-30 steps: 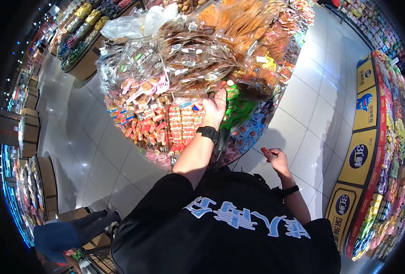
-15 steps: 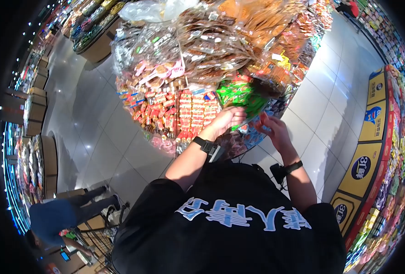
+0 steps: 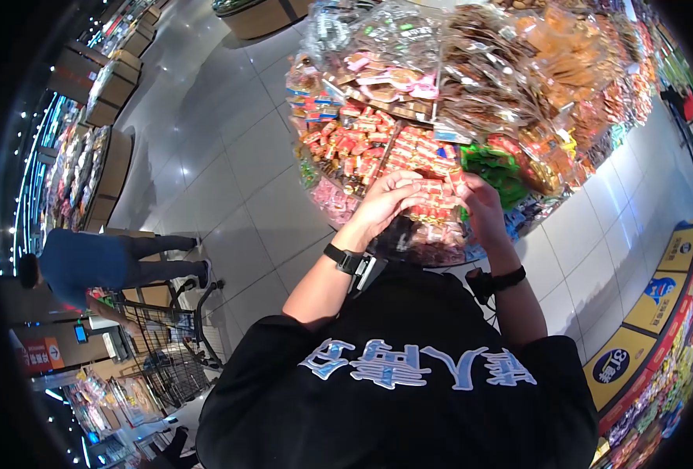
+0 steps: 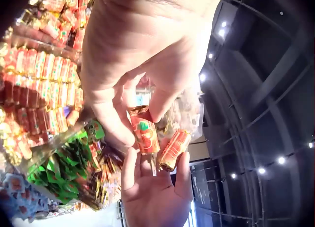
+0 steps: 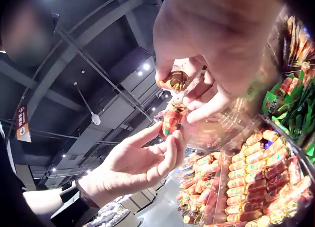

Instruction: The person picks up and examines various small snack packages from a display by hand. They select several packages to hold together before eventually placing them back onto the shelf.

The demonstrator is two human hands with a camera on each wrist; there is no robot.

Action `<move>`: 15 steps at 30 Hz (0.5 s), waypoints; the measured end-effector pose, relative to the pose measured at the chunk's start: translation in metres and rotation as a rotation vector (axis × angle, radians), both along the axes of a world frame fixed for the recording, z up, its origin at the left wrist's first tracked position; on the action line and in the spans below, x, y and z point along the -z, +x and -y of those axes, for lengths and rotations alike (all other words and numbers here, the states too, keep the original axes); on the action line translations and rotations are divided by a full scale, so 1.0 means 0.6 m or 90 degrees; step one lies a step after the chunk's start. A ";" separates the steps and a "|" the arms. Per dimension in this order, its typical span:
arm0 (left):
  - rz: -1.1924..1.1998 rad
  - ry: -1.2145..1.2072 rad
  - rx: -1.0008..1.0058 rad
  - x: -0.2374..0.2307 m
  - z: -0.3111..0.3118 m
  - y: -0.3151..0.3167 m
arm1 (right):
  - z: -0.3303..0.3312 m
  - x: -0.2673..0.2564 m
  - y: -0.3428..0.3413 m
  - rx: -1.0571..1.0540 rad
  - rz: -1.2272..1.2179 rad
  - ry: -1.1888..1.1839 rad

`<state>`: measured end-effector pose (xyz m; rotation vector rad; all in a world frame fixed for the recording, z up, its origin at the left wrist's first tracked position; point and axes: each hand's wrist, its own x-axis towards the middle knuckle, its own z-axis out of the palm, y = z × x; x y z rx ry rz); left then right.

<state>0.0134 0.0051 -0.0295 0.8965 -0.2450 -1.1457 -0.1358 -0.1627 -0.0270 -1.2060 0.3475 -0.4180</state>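
Observation:
My left hand (image 3: 388, 202) pinches a red-wrapped candy (image 4: 144, 133) with a small green print, between thumb and fingers. Facing it, my right hand (image 3: 485, 209) grips a second red candy (image 5: 175, 82) with twisted gold ends. Both hands are close together over the front of a candy display. The left wrist view has the two candies side by side, the right hand's fingers (image 4: 129, 175) coming up from below. In the right wrist view the left hand (image 5: 133, 160) holds its candy upright, just below the other one.
Red candies in neat rows (image 5: 251, 182) fill a display bin, beside green packets (image 3: 499, 176). Clear bags of brown snacks (image 3: 479, 70) are heaped behind. At left a person (image 3: 88, 266) stands by a black shopping cart (image 3: 166, 336). Yellow-fronted shelves (image 3: 616, 363) line the right.
My left hand drew back from the green packets and now holds a candy. The right hand, with its candy, rose from my right side to meet it. The view swung left.

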 end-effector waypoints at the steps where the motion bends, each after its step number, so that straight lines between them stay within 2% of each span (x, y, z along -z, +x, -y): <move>1: 0.020 -0.006 -0.031 -0.008 -0.014 0.007 | -0.009 -0.006 0.006 0.000 0.011 0.027; 4: 0.027 -0.045 -0.074 -0.030 -0.051 0.027 | -0.030 -0.008 0.024 0.026 0.010 0.054; 5: 0.014 -0.056 -0.094 -0.040 -0.061 0.032 | -0.028 -0.002 0.024 -0.017 -0.005 0.067; 9: 0.075 -0.062 -0.092 -0.035 -0.086 0.060 | -0.060 0.002 0.035 0.015 -0.037 0.056; 12: -0.012 -0.089 -0.095 -0.049 -0.092 0.068 | -0.095 -0.024 0.037 0.068 -0.088 0.074; 15: -0.016 -0.025 -0.060 -0.027 -0.096 0.087 | -0.109 -0.013 0.033 0.081 -0.097 0.066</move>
